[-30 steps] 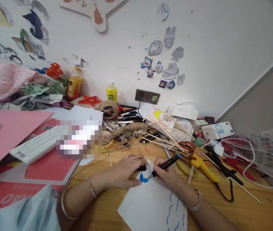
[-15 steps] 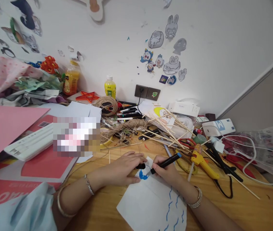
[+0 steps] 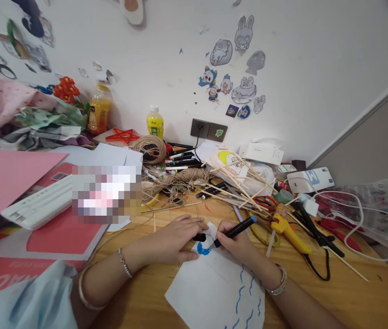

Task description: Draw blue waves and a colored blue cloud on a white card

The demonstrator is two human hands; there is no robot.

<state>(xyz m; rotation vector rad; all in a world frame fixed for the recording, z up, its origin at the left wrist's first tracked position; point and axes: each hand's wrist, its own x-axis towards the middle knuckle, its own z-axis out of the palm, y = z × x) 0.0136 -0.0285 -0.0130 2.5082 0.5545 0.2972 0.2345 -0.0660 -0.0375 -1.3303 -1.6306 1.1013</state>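
Observation:
My right hand [image 3: 238, 244] grips a black marker with a blue end [image 3: 237, 229], its tip down on a white sheet of paper [image 3: 211, 288]. A blue filled patch [image 3: 202, 249] sits under the tip, and blue wavy lines [image 3: 245, 292] run lower on the sheet. My left hand [image 3: 176, 237] rests on the paper's top corner with fingers curled over a small black marker cap [image 3: 200, 237]. Both wrists wear bracelets.
The wooden desk [image 3: 317, 292] is cluttered: a yellow glue gun [image 3: 288, 230], red scissors [image 3: 265, 203], wooden sticks [image 3: 235, 183], twine [image 3: 176, 183], markers [image 3: 182, 161], two yellow bottles [image 3: 154, 122], a white keyboard [image 3: 39, 205] on red and pink card, and cables at the right.
The view has shifted slightly. The marker tip has worked over the blue patch, which looks a little fuller. Both hands stay in place.

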